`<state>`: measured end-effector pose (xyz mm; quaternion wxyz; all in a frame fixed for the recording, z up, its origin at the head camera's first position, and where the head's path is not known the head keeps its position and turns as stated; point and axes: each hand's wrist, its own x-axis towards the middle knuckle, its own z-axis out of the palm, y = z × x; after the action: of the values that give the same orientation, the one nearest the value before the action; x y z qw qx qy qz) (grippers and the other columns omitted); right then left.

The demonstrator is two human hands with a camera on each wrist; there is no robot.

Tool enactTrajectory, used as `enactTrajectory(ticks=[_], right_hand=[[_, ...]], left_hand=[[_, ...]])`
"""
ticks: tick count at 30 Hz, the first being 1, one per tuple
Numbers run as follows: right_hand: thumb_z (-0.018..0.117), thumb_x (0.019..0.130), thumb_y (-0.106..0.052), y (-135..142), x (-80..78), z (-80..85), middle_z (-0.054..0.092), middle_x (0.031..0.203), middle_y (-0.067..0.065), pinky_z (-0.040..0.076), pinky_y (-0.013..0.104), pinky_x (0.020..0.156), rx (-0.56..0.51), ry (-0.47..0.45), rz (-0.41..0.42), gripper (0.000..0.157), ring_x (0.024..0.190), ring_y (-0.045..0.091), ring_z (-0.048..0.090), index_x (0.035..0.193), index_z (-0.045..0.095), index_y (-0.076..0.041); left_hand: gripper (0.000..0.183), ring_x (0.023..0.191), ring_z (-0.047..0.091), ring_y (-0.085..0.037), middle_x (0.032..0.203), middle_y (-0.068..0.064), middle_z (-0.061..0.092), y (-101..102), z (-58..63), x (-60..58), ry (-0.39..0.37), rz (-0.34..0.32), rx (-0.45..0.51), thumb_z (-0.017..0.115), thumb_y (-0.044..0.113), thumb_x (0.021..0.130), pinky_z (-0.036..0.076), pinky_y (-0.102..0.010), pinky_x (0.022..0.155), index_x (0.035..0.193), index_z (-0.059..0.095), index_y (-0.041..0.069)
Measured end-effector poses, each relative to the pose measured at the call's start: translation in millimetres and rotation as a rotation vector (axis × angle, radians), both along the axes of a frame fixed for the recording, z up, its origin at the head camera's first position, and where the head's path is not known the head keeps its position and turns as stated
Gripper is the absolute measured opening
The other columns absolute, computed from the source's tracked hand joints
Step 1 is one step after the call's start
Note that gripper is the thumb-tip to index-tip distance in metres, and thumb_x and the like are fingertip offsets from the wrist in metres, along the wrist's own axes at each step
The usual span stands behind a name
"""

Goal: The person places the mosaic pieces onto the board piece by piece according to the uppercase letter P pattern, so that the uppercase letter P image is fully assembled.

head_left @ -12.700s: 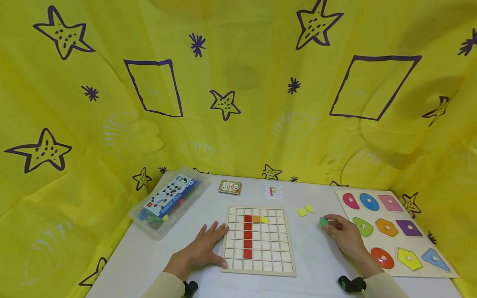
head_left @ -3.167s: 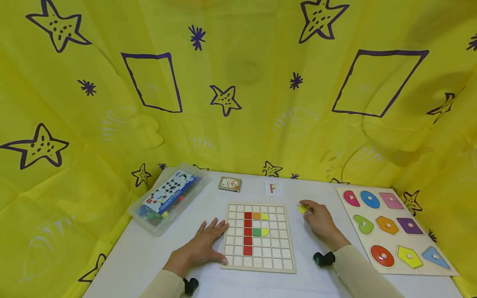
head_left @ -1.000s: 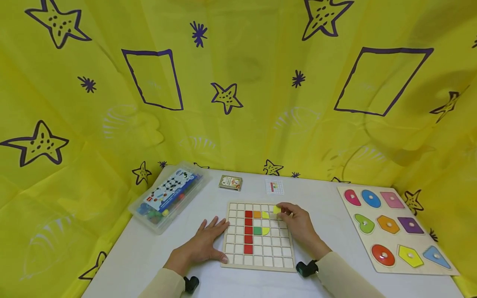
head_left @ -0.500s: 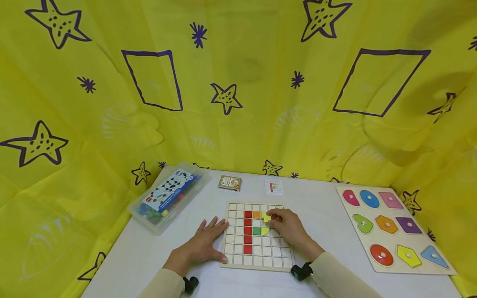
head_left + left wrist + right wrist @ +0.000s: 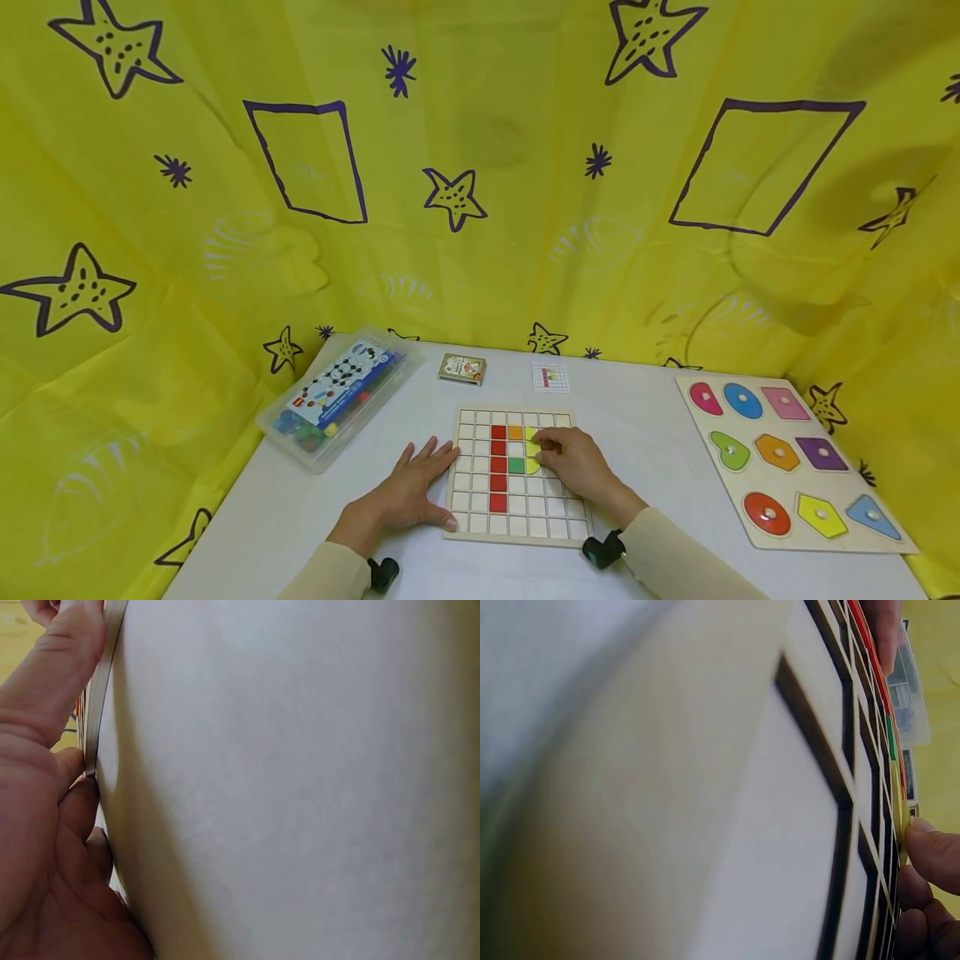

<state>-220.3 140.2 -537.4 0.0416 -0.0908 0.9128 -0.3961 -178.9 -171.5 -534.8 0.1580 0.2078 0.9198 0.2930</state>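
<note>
My left hand [image 5: 401, 497] rests spread on the table, fingers and thumb at the left edge of a wooden grid board [image 5: 517, 540]. My right hand [image 5: 581, 462] pinches a yellow square tile [image 5: 532, 448] between thumb and index finger at a cell of the board. That tile lies between a yellow quarter-round tile [image 5: 530, 432] and a second yellow quarter-round tile [image 5: 532, 467]. A column of red tiles [image 5: 498, 464], an orange tile [image 5: 515, 433] and a green tile [image 5: 516, 466] sit in cells. In the right wrist view, my thumb [image 5: 930, 855] is at the board's far side.
A small card [image 5: 551, 378] with a coloured grid pattern lies behind the board, beside a small card box [image 5: 462, 368]. To the left stands a clear plastic case [image 5: 341, 404] of coloured parts. On the right lies a wooden knob puzzle [image 5: 795, 467]. Yellow curtain surrounds the table.
My right hand picked up the yellow square from the table at right, carried it left over the board and lowered it between the two quarter-round tiles. Earlier, green and quarter-round tiles joined the board.
</note>
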Motion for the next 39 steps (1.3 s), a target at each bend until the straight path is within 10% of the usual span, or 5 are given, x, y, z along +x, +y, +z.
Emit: enactTrajectory(ticks=[39], right_hand=[[0.076, 0.096, -0.012, -1.6, 1.9, -2.8, 0.076, 0.110, 0.000, 0.056, 0.046, 0.098, -0.033, 0.029, -0.069, 0.014, 0.106, 0.022, 0.066, 0.107, 0.083, -0.016]], left_hand=[[0.113, 0.165, 0.012, -0.036, 0.173, -0.008, 0.032, -1.1, 0.6, -3.5, -0.024, 0.014, -0.002, 0.093, 0.046, 0.072, -0.001, -0.060, 0.133, 0.164, 0.038, 0.011]])
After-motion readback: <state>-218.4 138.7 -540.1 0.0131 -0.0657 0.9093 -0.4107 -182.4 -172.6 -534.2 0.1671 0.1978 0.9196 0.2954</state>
